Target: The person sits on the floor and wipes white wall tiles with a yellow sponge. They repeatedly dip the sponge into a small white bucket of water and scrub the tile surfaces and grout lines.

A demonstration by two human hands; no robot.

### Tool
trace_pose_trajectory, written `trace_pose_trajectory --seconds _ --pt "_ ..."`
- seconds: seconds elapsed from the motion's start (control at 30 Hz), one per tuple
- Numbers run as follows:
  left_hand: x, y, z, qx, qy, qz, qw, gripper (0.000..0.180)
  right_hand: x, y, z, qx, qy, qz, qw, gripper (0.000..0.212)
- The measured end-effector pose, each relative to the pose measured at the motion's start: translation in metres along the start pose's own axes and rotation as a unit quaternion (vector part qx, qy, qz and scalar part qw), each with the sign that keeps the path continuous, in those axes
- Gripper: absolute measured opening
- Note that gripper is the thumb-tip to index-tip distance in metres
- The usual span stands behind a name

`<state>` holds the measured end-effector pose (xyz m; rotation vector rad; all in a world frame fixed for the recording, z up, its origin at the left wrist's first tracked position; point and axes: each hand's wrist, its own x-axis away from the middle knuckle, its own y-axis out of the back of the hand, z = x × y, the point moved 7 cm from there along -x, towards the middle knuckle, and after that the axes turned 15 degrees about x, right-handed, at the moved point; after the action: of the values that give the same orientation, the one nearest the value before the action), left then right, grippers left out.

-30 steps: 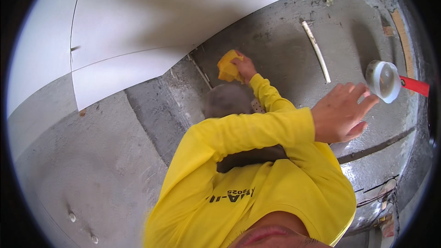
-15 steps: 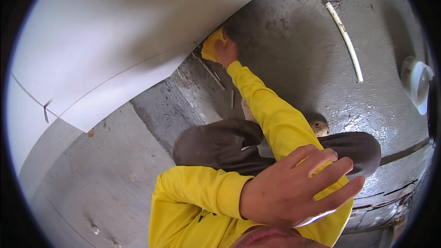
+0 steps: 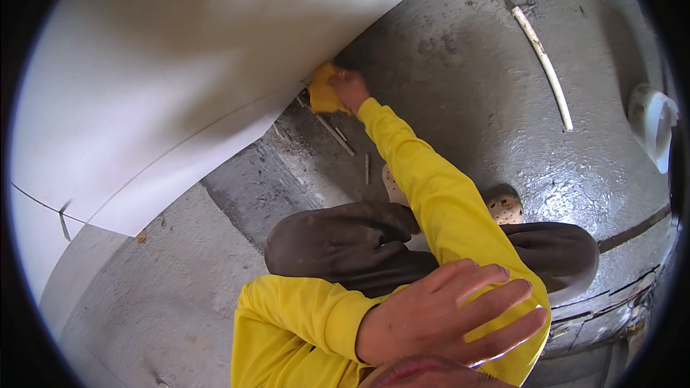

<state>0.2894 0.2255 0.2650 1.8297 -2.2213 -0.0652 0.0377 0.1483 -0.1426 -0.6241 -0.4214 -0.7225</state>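
My right hand [image 3: 350,90] is closed around a yellow cloth [image 3: 325,92], which presses against the lower edge of the white tiled wall [image 3: 187,79] where it meets the floor. Part of the cloth is hidden under the fingers. Closer to me, my left hand [image 3: 438,310] lies across my right upper arm in its yellow sleeve. Its fingers are spread and it holds nothing.
Thin stick-like scraps [image 3: 336,135] lie on the grey floor [image 3: 460,100] by the wall's foot. A white pipe [image 3: 543,65] lies to the right, with a translucent plastic container [image 3: 650,126] beyond it. My clogs [image 3: 505,208] show beside my bent knees.
My right hand and the cloth have shifted slightly left and nearer to me along the wall's foot. My left hand has moved a little left over the right arm.
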Motion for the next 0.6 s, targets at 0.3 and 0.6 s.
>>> trace_pose_trajectory --seconds 0.3,0.6 --pt "0.002 -0.005 0.001 -0.002 0.010 -0.026 1.000 0.051 0.056 0.038 0.002 -0.081 -0.034 0.020 0.996 0.056" --pt "-0.021 0.009 0.032 -0.055 -0.028 -0.068 0.996 0.052 0.103 0.139 0.107 -0.224 0.164 -0.003 0.961 0.081"
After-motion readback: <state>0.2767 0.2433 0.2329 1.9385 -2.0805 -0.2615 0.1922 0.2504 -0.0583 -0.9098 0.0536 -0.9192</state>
